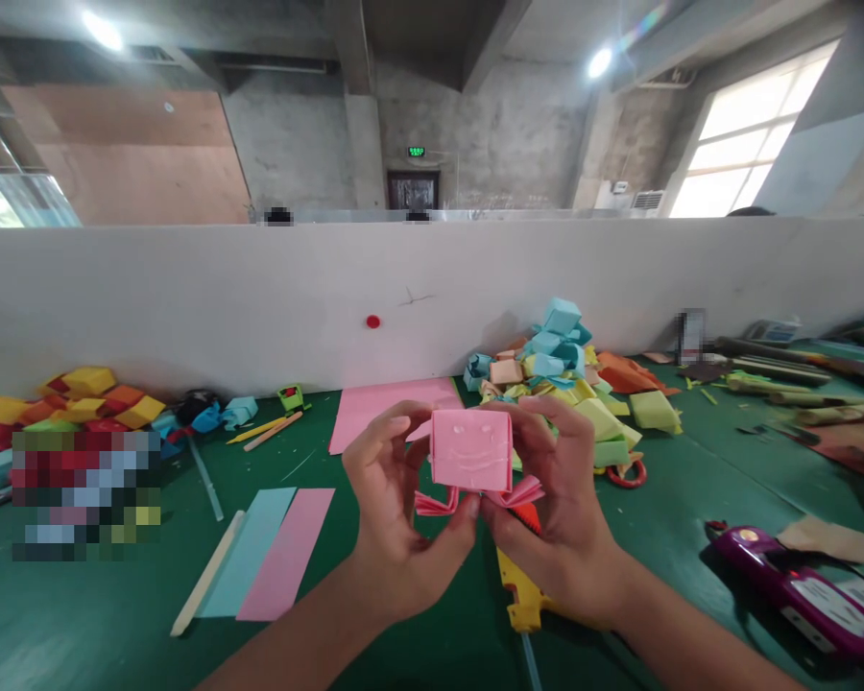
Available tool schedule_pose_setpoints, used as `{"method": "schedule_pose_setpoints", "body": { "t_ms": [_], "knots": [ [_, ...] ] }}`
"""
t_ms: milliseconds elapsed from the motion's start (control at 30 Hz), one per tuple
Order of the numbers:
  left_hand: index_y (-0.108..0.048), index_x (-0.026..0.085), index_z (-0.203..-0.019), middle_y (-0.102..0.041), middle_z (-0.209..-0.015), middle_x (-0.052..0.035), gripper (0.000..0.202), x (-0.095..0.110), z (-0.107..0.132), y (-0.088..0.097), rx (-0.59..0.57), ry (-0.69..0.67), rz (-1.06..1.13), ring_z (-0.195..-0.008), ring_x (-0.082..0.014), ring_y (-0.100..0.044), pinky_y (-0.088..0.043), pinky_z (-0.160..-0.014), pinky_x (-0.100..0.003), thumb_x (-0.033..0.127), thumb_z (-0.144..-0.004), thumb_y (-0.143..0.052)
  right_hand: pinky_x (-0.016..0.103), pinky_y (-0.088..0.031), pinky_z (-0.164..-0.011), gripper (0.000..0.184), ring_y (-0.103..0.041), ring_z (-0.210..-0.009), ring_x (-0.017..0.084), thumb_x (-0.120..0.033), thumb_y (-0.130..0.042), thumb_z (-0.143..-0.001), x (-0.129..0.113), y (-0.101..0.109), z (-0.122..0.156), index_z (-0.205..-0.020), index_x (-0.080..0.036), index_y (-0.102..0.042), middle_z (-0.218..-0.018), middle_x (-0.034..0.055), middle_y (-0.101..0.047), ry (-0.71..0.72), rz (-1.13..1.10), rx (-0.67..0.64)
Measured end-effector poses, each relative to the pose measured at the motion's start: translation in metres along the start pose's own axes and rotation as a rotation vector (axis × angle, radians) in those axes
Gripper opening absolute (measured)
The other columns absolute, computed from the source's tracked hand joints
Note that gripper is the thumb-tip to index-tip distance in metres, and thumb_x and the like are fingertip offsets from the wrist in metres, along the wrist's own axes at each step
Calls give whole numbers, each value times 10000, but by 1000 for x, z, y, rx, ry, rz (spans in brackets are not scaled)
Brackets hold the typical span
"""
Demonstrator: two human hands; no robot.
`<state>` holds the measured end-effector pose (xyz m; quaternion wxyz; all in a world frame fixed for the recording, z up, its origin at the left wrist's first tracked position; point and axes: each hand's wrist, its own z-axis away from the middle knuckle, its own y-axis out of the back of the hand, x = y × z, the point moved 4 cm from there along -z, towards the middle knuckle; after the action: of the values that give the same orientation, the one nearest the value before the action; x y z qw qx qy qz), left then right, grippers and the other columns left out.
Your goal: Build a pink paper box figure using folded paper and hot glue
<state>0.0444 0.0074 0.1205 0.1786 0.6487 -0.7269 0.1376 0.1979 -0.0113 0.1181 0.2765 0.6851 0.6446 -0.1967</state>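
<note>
A pink folded-paper box figure [470, 451] is held up in front of me over the green table. Its front carries a faint raised smiling face, and pleated pink paper strips stick out below on both sides. My left hand [403, 518] grips it from the left, fingers curled behind and thumb at the bottom edge. From the right, my right hand [562, 518] closes on it the same way, its thumb meeting the other beneath the box. Under my right hand lies a yellow glue gun [522, 585], partly covered by that hand.
Pink [288, 557] and blue [249, 552] paper strips and a wooden stick [208, 574] lie left. Folded paper pieces pile up at back right [562, 355] and far left [90, 379]. A purple device [799, 590] sits right. A white partition [223, 297] bounds the green table [662, 614].
</note>
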Motion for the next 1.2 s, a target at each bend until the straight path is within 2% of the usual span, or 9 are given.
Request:
{"method": "schedule_pose_setpoints", "body": {
  "t_ms": [167, 300, 400, 533, 667, 800, 900, 1000, 1200],
  "knots": [
    [-346, 249, -1411, -457, -1376, -138, 743, -3, -3, 3, -41, -61, -21, -1219, -249, -568, -603, -940, -444, 6, -791, -676, 569, -484, -1106, 864, -477, -1382, 315, -54, -661, -810, 2, 4, -1, -1479, -389, -229, -1478, 107, -419, -15, 19, -135],
    [-319, 263, -1446, -460, -1390, -131, 806, -13, -3, 4, -94, -104, 10, -1269, -262, -542, -591, -970, -464, -13, -784, -687, 550, -535, -1054, 825, -541, -1324, 305, -101, -712, -817, 4, 12, -5, -1440, -413, -272, -1426, 96, -463, 9, 52, -138],
    [-245, 300, -1507, -390, -1479, -141, 890, -25, -1, 4, -186, -124, -5, -1357, -299, -483, -589, -984, -490, 11, -806, -713, 545, -569, -1001, 779, -588, -1256, 295, -114, -707, -837, 9, 26, -9, -1426, -410, -290, -1351, 88, -528, 55, 133, -106],
    [-176, 299, -1548, -324, -1548, -170, 885, -44, 10, 13, -315, -16, -203, -1436, -338, -405, -574, -1017, -517, 98, -863, -699, 538, -585, -966, 772, -636, -1182, 287, -148, -723, -843, 25, 76, -18, -1434, -382, -284, -1303, 87, -556, 172, 376, -6],
    [-226, 312, -1524, -407, -1497, -179, 786, -66, 34, 26, -482, 230, -439, -1223, -319, -594, -613, -922, -518, 164, -880, -651, 509, -583, -969, 652, -532, -1312, 352, -318, -809, -762, 58, 154, -41, -1327, -269, -489, -1397, 146, -447, 226, 963, 183],
    [-310, 293, -1460, -472, -1453, -171, 709, -79, 57, 31, -563, 265, -533, -1259, -350, -584, -597, -944, -562, 118, -854, -632, 505, -556, -993, 740, -559, -1254, 342, -314, -804, -727, 97, 214, -70, -1362, -228, -432, -1409, 181, -474, 158, 1065, 212],
    [-357, 274, -1418, -506, -1436, -166, 683, -84, 68, 28, -595, 219, -541, -1318, -356, -545, -561, -1007, -596, 71, -824, -628, 506, -514, -1030, 694, -545, -1243, 352, -288, -787, -738, 123, 231, -76, -1342, -233, -449, -1384, 185, -535, 93, 1122, 187],
    [-385, 264, -1404, -527, -1424, -157, 672, -85, 75, 24, -634, 215, -531, -1326, -340, -542, -547, -1036, -592, 32, -815, -612, 519, -476, -1051, 669, -547, -1214, 362, -254, -771, -743, 142, 237, -65, -1330, -249, -450, -1337, 169, -594, 33, 1157, 149],
    [-389, 260, -1401, -527, -1422, -151, 656, -86, 81, 22, -652, 231, -516, -1327, -324, -541, -546, -1045, -576, 18, -828, -598, 560, -408, -1081, 619, -492, -1248, 383, -306, -764, -765, 159, 246, -42, -1307, -280, -465, -1313, 139, -610, -53, 1194, 121]
  ]
}}
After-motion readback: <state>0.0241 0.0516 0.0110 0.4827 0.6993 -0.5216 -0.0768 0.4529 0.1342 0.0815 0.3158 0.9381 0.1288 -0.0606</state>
